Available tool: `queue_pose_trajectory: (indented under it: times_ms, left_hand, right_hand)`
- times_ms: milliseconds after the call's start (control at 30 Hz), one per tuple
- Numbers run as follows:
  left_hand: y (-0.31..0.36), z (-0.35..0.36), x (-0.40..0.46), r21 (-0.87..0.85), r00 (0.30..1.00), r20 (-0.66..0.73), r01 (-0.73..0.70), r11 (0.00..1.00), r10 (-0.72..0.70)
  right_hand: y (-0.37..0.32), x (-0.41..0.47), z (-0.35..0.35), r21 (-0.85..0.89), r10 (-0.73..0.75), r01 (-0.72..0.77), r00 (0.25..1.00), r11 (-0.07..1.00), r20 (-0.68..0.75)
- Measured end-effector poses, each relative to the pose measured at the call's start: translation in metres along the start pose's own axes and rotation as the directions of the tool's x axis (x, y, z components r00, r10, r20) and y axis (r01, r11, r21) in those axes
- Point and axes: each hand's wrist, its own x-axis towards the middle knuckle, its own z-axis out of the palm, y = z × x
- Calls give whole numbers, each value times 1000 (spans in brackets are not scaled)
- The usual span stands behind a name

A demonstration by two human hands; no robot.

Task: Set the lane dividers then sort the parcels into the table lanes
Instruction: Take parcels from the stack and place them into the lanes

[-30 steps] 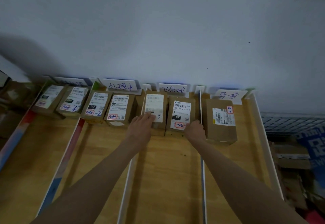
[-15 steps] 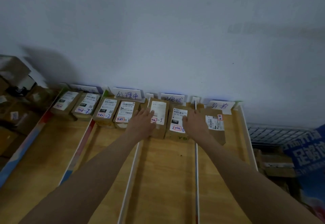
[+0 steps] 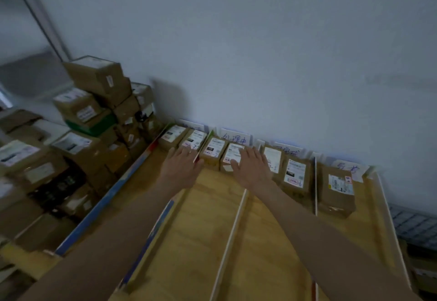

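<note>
Several brown parcels with white labels line the far end of the wooden table (image 3: 208,229), against the wall. White divider strips (image 3: 230,234) and a coloured divider (image 3: 151,236) split the table into lanes. My left hand (image 3: 181,168) hovers flat with spread fingers near the second parcel from the left (image 3: 194,139). My right hand (image 3: 251,169) lies flat with straight fingers over the fourth parcel (image 3: 233,156). A parcel (image 3: 212,150) stands between my hands. Further right are two parcels (image 3: 294,175) and a lone one (image 3: 337,190).
A tall heap of cardboard boxes (image 3: 78,139) stands left of the table. Handwritten lane cards (image 3: 235,138) lean on the wall behind the parcels. A white rail (image 3: 390,218) edges the table's right side, with a wire rack (image 3: 416,225) beyond.
Both hands have moved left, from the two parcels in the third lane to the parcels of the first and second lanes. The view has swung left, revealing the box heap.
</note>
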Motion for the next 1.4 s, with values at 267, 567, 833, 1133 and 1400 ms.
queue_pose_trajectory:
  times_ms: [267,567,833,1133,1400]
  left_hand:
    - [-124,-15,-135,-20,987,-12,162,987,-162]
    - [-255,-30,-253,-50,948,-39,312,949,-314]
    - [-333,-33,-285,29,945,0,327,944,-328]
    - [-408,-23,-236,-149,884,-48,455,878,-466]
    - [-447,-15,-174,-305,828,48,544,782,-558]
  right_hand:
    - [-164,-61,13,3,-127,127,992,992,26]
    - [-310,-115,40,43,-241,239,969,970,51]
    - [-394,-99,57,89,-317,311,946,946,68]
    - [-463,-21,81,112,-377,367,923,923,79]
    - [-508,62,101,218,-371,333,914,917,165]
